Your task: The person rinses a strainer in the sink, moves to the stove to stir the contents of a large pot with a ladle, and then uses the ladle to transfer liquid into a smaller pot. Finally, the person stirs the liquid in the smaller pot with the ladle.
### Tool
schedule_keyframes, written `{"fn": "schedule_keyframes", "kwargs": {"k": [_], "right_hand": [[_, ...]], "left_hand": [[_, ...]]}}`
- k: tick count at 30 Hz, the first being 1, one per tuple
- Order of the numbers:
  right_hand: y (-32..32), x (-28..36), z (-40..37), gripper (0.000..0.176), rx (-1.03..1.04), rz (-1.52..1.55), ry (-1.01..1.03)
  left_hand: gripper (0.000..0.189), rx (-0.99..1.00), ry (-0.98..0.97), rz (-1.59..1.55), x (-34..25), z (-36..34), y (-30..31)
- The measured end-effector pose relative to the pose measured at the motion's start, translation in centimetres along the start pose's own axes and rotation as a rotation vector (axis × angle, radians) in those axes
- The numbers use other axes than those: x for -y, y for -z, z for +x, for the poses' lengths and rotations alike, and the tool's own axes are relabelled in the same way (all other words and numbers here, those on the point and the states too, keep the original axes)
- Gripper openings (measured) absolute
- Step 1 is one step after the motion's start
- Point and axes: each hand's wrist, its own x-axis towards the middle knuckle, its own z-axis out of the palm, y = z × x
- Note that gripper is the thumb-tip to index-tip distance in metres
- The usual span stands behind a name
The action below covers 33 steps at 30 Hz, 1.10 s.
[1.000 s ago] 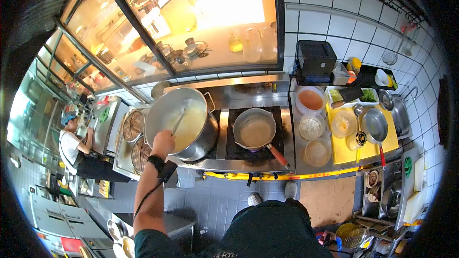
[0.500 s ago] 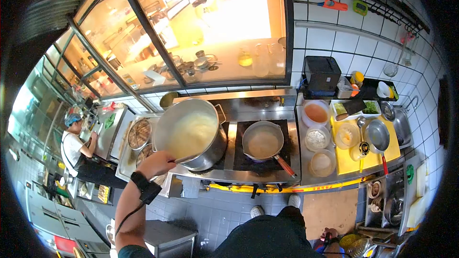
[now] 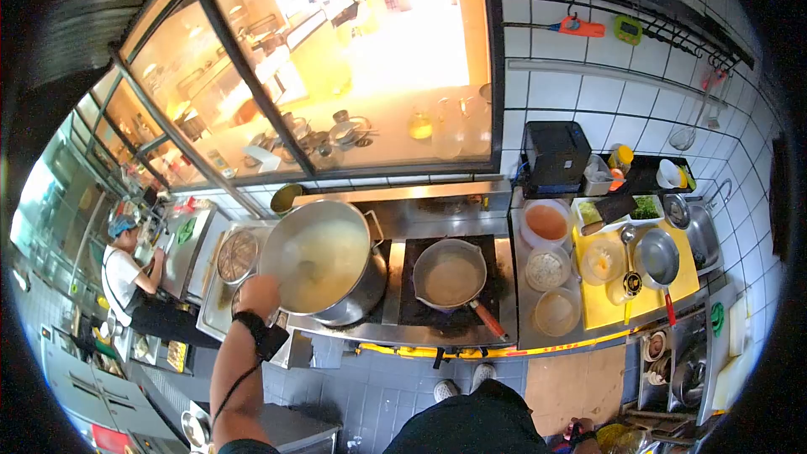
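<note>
My left hand (image 3: 256,296), with a black strap and device on its wrist, is at the near left rim of a large steel stockpot (image 3: 371,262). Its fingers are curled closed; I cannot tell what they hold. Pale, cloudy liquid (image 3: 332,240) fills much of the pot, with a darker patch near the hand. On the burner to the right stands a saucepan (image 3: 450,273) of light brown liquid, its red-brown handle pointing toward me. My right hand is out of view.
Round steamer trays (image 3: 239,256) sit left of the pot. Tubs (image 3: 546,223) and a yellow board (image 3: 595,307) with bowls and a small pan (image 3: 656,256) are at right. A co-worker (image 3: 126,273) stands at the far left counter. A window (image 3: 370,130) lies behind the stove.
My left hand has shifted left and slightly away from me along the pot's rim. The camera view has tilted, so the stove appears lower. Pot and saucepan stay in place.
</note>
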Motion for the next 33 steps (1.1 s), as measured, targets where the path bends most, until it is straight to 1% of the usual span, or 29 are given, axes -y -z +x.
{"fn": "schedule_keyframes", "kwargs": {"k": [1, 2, 5, 6, 8, 9, 11, 12, 14, 15, 17, 18, 19, 20, 21, 22, 23, 25, 26, 27, 28, 29, 31, 32, 33], "right_hand": [[0.0, 0.0, -0.2, 0.011, -0.011, 0.003, 0.006], [-0.1, -0.2, -0.2, 0.011, -0.019, 0.006, 0.009], [-1.5, -0.8, 0.8, 0.012, -0.027, 0.008, 0.013], [-2.0, -0.7, 1.4, 0.012, -0.029, 0.001, 0.014], [-2.7, 0.1, 2.3, 0.014, -0.034, -0.036, 0.011], [-3.1, 0.2, 2.6, 0.014, -0.035, -0.062, 0.003], [-3.6, -0.4, 3.6, 0.016, -0.032, -0.120, -0.021], [-3.9, -1.0, 4.2, 0.017, -0.030, -0.145, -0.031], [-4.2, -1.8, 5.6, 0.018, -0.033, -0.182, -0.028], [-4.2, -1.7, 6.4, 0.019, -0.040, -0.198, -0.013], [-4.2, -1.2, 7.5, 0.021, -0.060, -0.227, 0.020], [-4.3, -1.0, 7.9, 0.022, -0.072, -0.241, 0.038], [-4.4, -0.7, 8.4, 0.023, -0.086, -0.252, 0.061], [-2.2, -1.3, 11.8, 0.024, -0.106, -0.262, 0.088], [-4.7, -0.6, 10.2, 0.023, -0.149, -0.337, 0.247], [-1.6, -2.5, 14.4, 0.023, 0.185, -0.474, 0.589], [-2.2, -1.7, 13.6, 0.023, 0.161, -0.487, 0.618], [-6.1, -1.5, 12.0, 0.027, 0.004, -0.424, 0.241], [-6.9, 0.3, 11.0, 0.027, -0.022, -0.417, 0.281], [-7.8, 2.0, 10.4, 0.027, -0.044, -0.412, 0.327], [-8.7, 3.3, 9.6, 0.027, -0.065, -0.408, 0.368], [-9.6, 4.3, 8.5, 0.027, -0.086, -0.407, 0.403], [-10.8, 5.6, 6.9, 0.028, -0.123, -0.420, 0.458], [-11.2, 6.0, 6.2, 0.028, -0.140, -0.431, 0.479], [-11.6, 5.9, 5.4, 0.028, -0.156, -0.444, 0.493]], "left_hand": [[0.016, -0.024, 0.030, -0.021, 0.0, 0.8, -0.6], [0.020, -0.027, 0.053, -0.142, -1.4, 0.0, 1.6], [0.023, -0.074, 0.036, -0.160, -1.8, 2.4, -2.5], [0.023, -0.078, 0.040, -0.147, -2.6, 2.4, -0.9], [0.025, -0.101, 0.034, -0.478, -5.7, 1.1, 2.1], [0.025, -0.091, 0.054, -0.466, -6.8, 0.5, 3.3], [0.025, 0.014, 0.026, -0.632, -8.2, -0.9, 5.7], [0.025, 0.022, 0.048, -0.616, -8.7, -1.9, 6.9], [0.027, 0.119, -0.042, -0.543, -9.3, -3.3, 9.0], [0.027, 0.111, -0.035, -0.545, -9.0, -3.7, 9.4], [0.027, 0.175, -0.195, -0.502, -7.8, -4.8, 9.6], [0.026, 0.098, -0.272, -0.552, -6.8, -5.2, 8.9], [0.026, 0.085, -0.272, -0.559, -5.2, -5.5, 9.5], [0.026, 0.225, -0.230, -0.459, -4.0, -6.1, 11.9], [0.025, 0.342, -0.196, -0.397, -3.1, -6.4, 11.8], [0.024, 0.274, -0.241, -0.343, -0.7, -6.0, 9.9], [0.022, 0.202, -0.285, -0.289, 0.7, -5.2, 7.9], [0.020, 0.239, -0.087, -0.040, -0.3, -5.2, 10.5], [0.020, 0.166, -0.103, -0.048, 0.5, -4.4, 8.6], [0.020, 0.091, -0.119, -0.055, 0.5, -4.0, 8.9], [0.021, 0.147, -0.113, -0.002, 0.2, -4.0, 10.0], [0.021, 0.124, -0.127, -0.026, 0.2, -3.5, 10.1], [0.021, 0.142, -0.022, -0.006, 0.4, -2.8, 9.3], [0.020, 0.119, 0.021, -0.050, 0.5, -2.7, 8.8], [0.020, 0.119, 0.014, -0.069, 0.8, -2.0, 7.8]]}}
